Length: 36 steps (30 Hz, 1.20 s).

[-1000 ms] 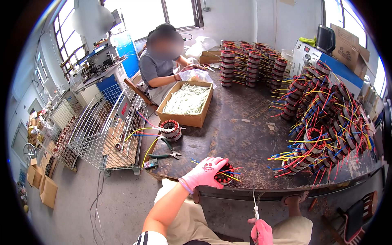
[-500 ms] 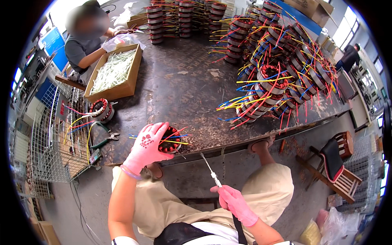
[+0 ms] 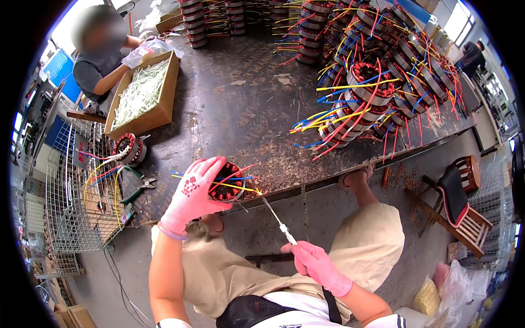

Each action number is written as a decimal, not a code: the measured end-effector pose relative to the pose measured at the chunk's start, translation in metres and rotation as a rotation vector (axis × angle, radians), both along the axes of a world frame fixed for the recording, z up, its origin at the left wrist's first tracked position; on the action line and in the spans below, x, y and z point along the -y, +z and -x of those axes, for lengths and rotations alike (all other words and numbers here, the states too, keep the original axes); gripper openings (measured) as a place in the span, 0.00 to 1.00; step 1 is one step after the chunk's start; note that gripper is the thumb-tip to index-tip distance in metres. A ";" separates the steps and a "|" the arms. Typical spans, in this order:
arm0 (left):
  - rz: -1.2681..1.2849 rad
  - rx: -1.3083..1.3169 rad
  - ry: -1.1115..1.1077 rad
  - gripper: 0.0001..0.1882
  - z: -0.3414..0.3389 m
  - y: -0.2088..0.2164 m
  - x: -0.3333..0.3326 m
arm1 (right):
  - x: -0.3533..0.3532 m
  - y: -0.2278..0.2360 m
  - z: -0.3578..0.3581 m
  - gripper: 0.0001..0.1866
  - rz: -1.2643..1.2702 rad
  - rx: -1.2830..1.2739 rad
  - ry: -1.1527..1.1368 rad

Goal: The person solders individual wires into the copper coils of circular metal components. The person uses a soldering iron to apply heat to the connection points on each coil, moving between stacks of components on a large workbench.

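My left hand [image 3: 195, 186], in a pink glove, is closed round the side of a motor stator [image 3: 228, 198] near the table's front edge. Red windings line its ring, and red, blue and yellow wires stick out of it. In my right hand [image 3: 317, 266], also gloved in pink, is a slim rod-like tool [image 3: 285, 232] with a white handle and a thin metal shaft. Its tip is at the end of the stator's yellow wire [image 3: 247, 189]; whether they touch is too small to tell. The fingers are wrapped round the handle.
Left of my hands lie another stator [image 3: 130, 149] and green-handled cutters [image 3: 136, 185]. A carton [image 3: 170, 90] of white sleeves stands beyond, beside a co-worker [image 3: 101, 65]. Stacked stators [image 3: 358, 117] crowd the right and back. A wire rack [image 3: 71, 202] flanks the table [image 3: 240, 126].
My right hand has moved the tool slightly up and left, bringing its tip to the yellow wire's end. My left hand still holds the stator. The whole view has shifted a little.
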<state>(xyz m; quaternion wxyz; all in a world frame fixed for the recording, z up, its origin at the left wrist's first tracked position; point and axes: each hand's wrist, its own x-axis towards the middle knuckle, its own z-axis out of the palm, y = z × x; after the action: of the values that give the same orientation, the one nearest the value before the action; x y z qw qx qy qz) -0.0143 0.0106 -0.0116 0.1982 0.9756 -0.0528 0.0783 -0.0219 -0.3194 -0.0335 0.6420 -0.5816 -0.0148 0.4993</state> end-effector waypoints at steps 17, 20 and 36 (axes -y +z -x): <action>-0.004 -0.041 0.044 0.51 -0.002 0.004 0.004 | 0.001 0.002 -0.005 0.17 -0.002 0.006 -0.005; -0.005 -0.038 0.044 0.51 -0.002 0.004 0.005 | 0.001 0.005 -0.004 0.17 0.023 0.036 0.008; 0.006 -0.044 0.035 0.49 -0.005 0.008 0.009 | 0.000 0.005 -0.005 0.17 0.043 0.052 0.040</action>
<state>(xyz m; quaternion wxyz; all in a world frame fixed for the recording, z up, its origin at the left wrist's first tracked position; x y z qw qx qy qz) -0.0090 0.0017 -0.0034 0.2011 0.9772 -0.0312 0.0606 -0.0166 -0.3195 -0.0281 0.6189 -0.6074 -0.0321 0.4970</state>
